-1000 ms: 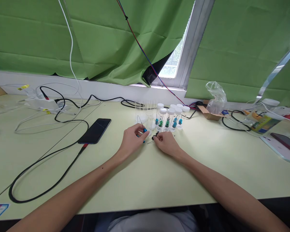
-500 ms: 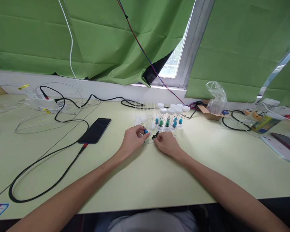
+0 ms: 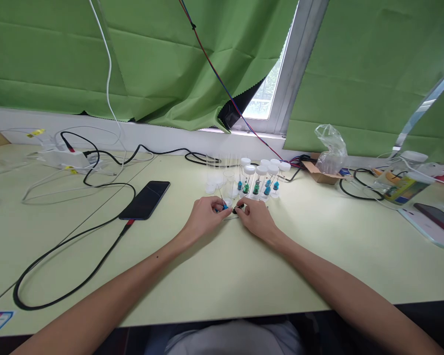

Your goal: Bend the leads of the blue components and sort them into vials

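Note:
My left hand is closed, its thumb and forefinger pinching a small blue piece with thin wire-like legs sticking up. Close on its right, my right hand is also closed in a pinch; what its fingertips hold is too small to make out. Small black pieces lie at those fingertips. Just beyond both hands stands an open clear tube. Several capped clear tubes stand behind the right hand, with blue or green wire-legged pieces inside.
A black phone with a plugged-in cable lies to the left. At the back left is a white power strip. A small cardboard box with a clear bag stands back right. Another phone lies far right.
My left hand has brought the blue piece slightly right and down, nearer my right hand. My right fingertips have lifted slightly from the black pieces.

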